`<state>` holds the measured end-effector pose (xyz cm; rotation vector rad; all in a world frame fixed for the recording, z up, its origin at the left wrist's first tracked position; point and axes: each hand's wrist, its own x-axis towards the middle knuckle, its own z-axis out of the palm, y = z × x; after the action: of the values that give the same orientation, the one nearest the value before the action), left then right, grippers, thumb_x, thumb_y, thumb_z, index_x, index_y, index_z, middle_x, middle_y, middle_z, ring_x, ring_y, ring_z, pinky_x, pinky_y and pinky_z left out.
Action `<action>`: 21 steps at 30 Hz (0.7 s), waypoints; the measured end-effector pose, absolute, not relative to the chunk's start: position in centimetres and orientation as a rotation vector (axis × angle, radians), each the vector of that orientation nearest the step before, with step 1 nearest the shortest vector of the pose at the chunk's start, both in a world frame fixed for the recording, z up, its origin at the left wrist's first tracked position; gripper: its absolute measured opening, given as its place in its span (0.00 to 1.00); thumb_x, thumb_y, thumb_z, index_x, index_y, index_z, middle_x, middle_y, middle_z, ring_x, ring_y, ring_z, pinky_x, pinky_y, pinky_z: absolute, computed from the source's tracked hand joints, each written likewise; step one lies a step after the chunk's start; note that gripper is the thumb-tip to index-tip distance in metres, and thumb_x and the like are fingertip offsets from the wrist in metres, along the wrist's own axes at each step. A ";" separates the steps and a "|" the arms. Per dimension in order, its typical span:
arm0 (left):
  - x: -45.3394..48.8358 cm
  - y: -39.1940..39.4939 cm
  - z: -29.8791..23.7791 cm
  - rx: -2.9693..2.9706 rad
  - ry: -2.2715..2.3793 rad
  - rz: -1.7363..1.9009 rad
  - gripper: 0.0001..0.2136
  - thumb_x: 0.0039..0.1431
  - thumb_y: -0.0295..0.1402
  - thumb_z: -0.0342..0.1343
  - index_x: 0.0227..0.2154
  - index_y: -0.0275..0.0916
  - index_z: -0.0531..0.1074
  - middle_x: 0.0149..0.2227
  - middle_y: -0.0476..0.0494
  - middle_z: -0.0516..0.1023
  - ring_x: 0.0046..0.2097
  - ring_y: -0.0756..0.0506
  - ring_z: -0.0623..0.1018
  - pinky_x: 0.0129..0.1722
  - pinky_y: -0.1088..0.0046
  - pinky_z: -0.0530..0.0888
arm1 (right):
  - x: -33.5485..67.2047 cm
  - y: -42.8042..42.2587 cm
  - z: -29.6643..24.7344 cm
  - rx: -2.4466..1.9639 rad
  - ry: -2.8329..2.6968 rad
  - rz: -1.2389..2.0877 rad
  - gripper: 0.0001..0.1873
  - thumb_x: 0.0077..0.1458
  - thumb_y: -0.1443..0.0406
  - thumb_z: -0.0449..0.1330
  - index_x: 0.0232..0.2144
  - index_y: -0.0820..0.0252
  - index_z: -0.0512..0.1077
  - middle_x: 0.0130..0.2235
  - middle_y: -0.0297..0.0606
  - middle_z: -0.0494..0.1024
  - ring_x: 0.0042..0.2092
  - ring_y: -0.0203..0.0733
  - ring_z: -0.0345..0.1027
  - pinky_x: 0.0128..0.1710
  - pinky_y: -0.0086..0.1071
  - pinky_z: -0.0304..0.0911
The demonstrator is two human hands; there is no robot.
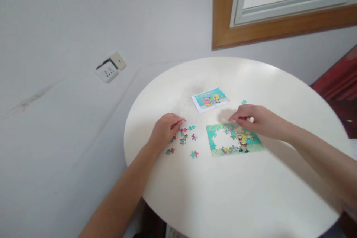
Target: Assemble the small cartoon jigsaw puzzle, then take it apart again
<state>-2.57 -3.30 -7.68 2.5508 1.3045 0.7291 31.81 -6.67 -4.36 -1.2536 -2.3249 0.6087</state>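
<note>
A partly assembled jigsaw puzzle (219,151) with a yellow cartoon figure lies flat on the round white table (223,193). Its left middle holds a gap where the tabletop shows. My right hand (249,117) hovers over the puzzle's upper edge, thumb and fingers pinched together; what they hold, if anything, is too small to make out. Left of the puzzle, my left hand (167,128) rests at a scatter of loose puzzle pieces (183,140), partly covering them. Its fingertips are closed together, and whatever is between them cannot be made out. One separate piece (194,154) lies nearer me.
Behind the puzzle lies a picture card (211,98) with cartoon figures on white paper. A lone teal piece (244,102) sits beyond my right hand. The wall with an electrical socket (107,71) borders the table, below a wood-framed window (223,37). A red curtain (340,76) hangs at right.
</note>
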 end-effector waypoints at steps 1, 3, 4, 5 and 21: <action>-2.6 -3.3 -7.7 2.544 1.302 0.730 0.12 0.64 0.36 0.50 0.39 0.41 0.78 0.39 0.44 0.81 0.42 0.44 0.77 0.46 0.66 0.73 | 30.4 -6.2 -3.9 -1.185 -2.380 0.606 0.14 0.59 0.63 0.53 0.37 0.56 0.79 0.33 0.38 0.78 0.34 0.39 0.69 0.35 0.32 0.63; -2.6 -3.2 -7.7 2.532 1.299 0.732 0.12 0.64 0.36 0.50 0.38 0.41 0.78 0.38 0.44 0.81 0.42 0.44 0.77 0.46 0.65 0.73 | 27.5 -4.9 -3.2 -1.053 -2.469 0.569 0.12 0.58 0.65 0.55 0.37 0.57 0.79 0.35 0.38 0.79 0.38 0.40 0.70 0.41 0.33 0.63; -2.6 -3.1 -7.7 2.526 1.300 0.734 0.12 0.64 0.36 0.50 0.37 0.41 0.78 0.38 0.44 0.81 0.42 0.44 0.77 0.46 0.65 0.72 | 26.0 -4.1 -3.2 -1.017 -2.491 0.545 0.11 0.57 0.67 0.56 0.37 0.58 0.79 0.36 0.38 0.79 0.39 0.40 0.71 0.43 0.33 0.63; -2.6 -3.1 -7.7 2.520 1.302 0.736 0.12 0.64 0.36 0.50 0.37 0.40 0.78 0.38 0.44 0.81 0.42 0.44 0.77 0.46 0.65 0.72 | 24.6 -3.4 -3.3 -1.005 -2.506 0.519 0.11 0.56 0.69 0.57 0.37 0.58 0.80 0.35 0.38 0.80 0.39 0.40 0.71 0.46 0.34 0.62; -2.6 -3.1 -7.9 2.343 1.401 0.783 0.11 0.61 0.36 0.50 0.35 0.40 0.78 0.37 0.44 0.81 0.40 0.44 0.78 0.45 0.66 0.72 | 17.3 -0.4 -7.2 -1.089 -2.419 0.256 0.06 0.52 0.66 0.62 0.28 0.58 0.80 0.32 0.40 0.79 0.40 0.44 0.68 0.41 0.35 0.56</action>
<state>-2.56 -3.15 -7.87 2.3431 1.4006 0.7831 17.34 -0.36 -7.20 -1.0890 -2.4188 0.2563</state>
